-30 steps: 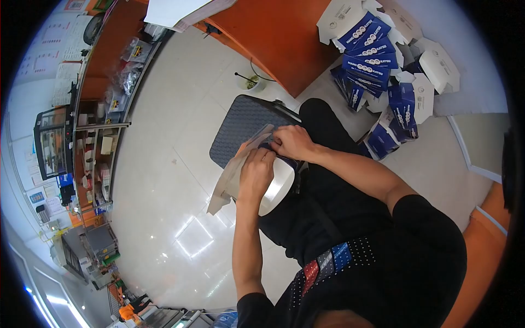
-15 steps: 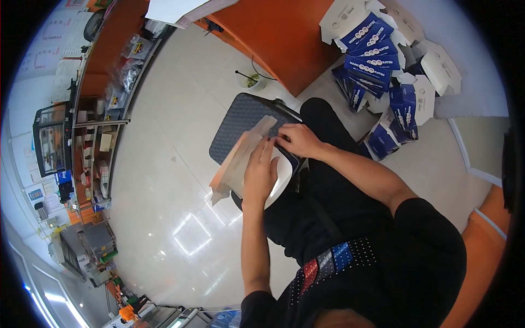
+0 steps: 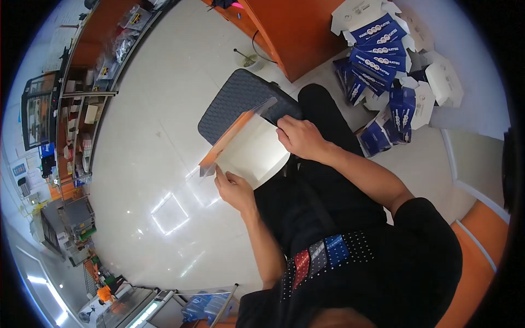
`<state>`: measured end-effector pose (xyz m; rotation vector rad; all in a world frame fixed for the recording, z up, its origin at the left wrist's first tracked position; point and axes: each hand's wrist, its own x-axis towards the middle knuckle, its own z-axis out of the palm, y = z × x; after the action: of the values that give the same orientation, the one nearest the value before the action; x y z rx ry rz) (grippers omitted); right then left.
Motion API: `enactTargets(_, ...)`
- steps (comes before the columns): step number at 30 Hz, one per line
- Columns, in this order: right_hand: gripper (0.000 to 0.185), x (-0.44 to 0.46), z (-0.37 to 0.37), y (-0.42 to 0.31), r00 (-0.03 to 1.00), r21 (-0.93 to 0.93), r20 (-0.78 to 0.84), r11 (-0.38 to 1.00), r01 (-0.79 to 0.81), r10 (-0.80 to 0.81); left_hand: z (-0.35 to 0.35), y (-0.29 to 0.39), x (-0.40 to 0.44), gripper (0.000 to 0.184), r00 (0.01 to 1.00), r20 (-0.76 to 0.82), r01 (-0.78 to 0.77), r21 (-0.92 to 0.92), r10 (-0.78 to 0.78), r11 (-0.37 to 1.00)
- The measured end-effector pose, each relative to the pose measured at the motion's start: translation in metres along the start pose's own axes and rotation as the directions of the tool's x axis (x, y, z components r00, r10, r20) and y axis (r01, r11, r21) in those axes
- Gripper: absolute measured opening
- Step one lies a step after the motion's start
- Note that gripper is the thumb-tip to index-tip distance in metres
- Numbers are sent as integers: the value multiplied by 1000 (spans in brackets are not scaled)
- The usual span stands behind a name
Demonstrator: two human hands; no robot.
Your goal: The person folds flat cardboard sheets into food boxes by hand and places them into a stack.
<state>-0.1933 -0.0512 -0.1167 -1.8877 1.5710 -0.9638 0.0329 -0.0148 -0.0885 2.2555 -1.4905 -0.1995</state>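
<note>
Above my lap I hold a paper food box (image 3: pixel 252 151), its pale inside facing up and a brownish-orange side wall (image 3: pixel 232 136) standing along its far left edge. My left hand (image 3: pixel 235 190) pinches its near left corner, close to a translucent-looking flap. At the opposite end, my right hand (image 3: pixel 301 138) grips the box's right edge with curled fingers. Beneath and beyond the box is a dark grey woven-textured seat (image 3: pixel 232 104). The underside of the box is hidden.
Several blue and white folded boxes (image 3: pixel 377 65) lie heaped at the upper right, beside an orange cabinet (image 3: pixel 301 33). A small white pot (image 3: pixel 249 61) stands on the tiled floor (image 3: pixel 147 142). Shelves (image 3: pixel 87 98) line the left side. Large blue water bottles (image 3: pixel 205 306) are at the bottom.
My left hand has moved from across the box down to its near left corner. The box now spreads wider with its inside exposed. My right hand has stayed at the right edge.
</note>
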Motion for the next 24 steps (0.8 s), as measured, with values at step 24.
enactTargets(24,23,25,21,-12,988,-322,131,946,-34,80,10,1,1,34,992,-106,-48,120,61,992)
